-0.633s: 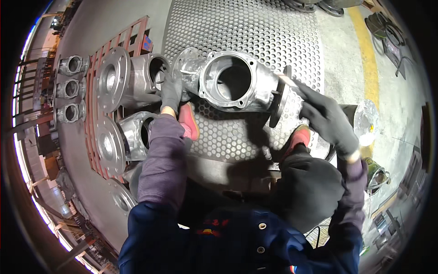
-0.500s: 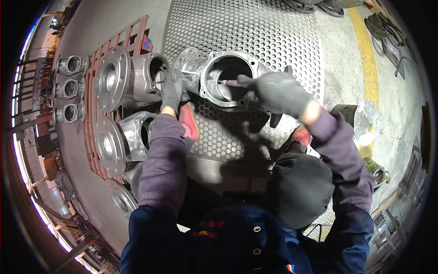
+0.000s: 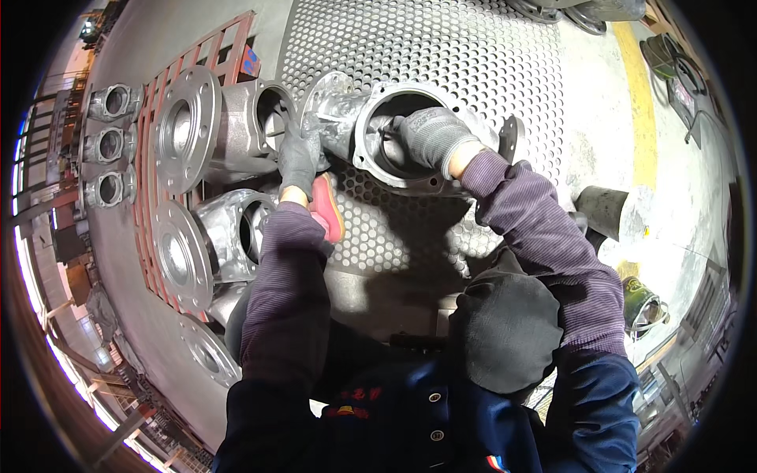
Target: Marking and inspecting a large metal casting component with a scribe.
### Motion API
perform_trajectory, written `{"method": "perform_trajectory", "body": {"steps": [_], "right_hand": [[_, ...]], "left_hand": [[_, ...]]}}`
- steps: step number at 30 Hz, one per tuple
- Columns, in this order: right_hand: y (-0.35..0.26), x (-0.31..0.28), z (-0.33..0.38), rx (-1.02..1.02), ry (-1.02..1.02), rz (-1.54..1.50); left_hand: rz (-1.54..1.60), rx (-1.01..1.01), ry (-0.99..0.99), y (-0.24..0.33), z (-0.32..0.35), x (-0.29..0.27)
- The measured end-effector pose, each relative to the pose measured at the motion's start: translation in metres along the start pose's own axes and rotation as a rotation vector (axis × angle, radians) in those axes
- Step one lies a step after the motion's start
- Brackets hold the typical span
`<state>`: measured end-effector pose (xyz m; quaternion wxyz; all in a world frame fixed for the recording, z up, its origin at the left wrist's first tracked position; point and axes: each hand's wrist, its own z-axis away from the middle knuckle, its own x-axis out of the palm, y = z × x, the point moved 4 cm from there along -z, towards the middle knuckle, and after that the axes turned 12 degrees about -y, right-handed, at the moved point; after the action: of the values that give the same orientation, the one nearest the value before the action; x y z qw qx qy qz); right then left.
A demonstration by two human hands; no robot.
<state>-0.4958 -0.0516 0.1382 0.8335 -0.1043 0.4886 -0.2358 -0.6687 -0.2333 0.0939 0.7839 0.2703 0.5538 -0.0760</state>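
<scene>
A grey cast-metal valve body (image 3: 365, 118) with flanged ends lies on the perforated metal plate, its wide round opening facing up. My gloved left hand (image 3: 298, 160) is closed on the edge of its left flange. My gloved right hand (image 3: 432, 135) reaches into the opening, fingers curled round a slim rod-like tool. Most of that tool is hidden by the glove and the dark bore; its exact kind cannot be made out. Beside my left hand stands another flanged casting (image 3: 236, 130), its opening turned toward the hand.
More flanged castings (image 3: 225, 229) stand at the left along a red metal rack (image 3: 143, 197). Several smaller castings (image 3: 109, 146) line up beyond it. Holed plate (image 3: 426, 39) covers the floor ahead. At the right are a metal cylinder (image 3: 603, 209) and a yellow floor stripe (image 3: 635, 102).
My right hand has moved left and deeper into the valve body's opening, with the slim tool now mostly hidden. The left hand keeps its grip on the flange. The view has shifted slightly.
</scene>
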Motion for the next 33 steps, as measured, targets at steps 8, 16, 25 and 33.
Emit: {"method": "perform_trajectory", "body": {"steps": [8,16,25,33], "right_hand": [[-0.013,-0.013,0.014,-0.031,-0.032,-0.071],[0.008,-0.053,0.113,0.006,-0.010,-0.037],[0.021,-0.081,0.298,0.417,0.370,-0.539],[-0.012,-0.076,0.388,0.514,0.676,-0.424]], "left_hand": [[0.014,-0.012,-0.006,-0.006,0.000,0.000],[1.193,-0.020,-0.193,-0.017,-0.012,0.013],[1.124,-0.050,-0.165,-0.008,0.014,0.011],[1.452,-0.326,-0.175,-0.014,0.102,0.036]]}}
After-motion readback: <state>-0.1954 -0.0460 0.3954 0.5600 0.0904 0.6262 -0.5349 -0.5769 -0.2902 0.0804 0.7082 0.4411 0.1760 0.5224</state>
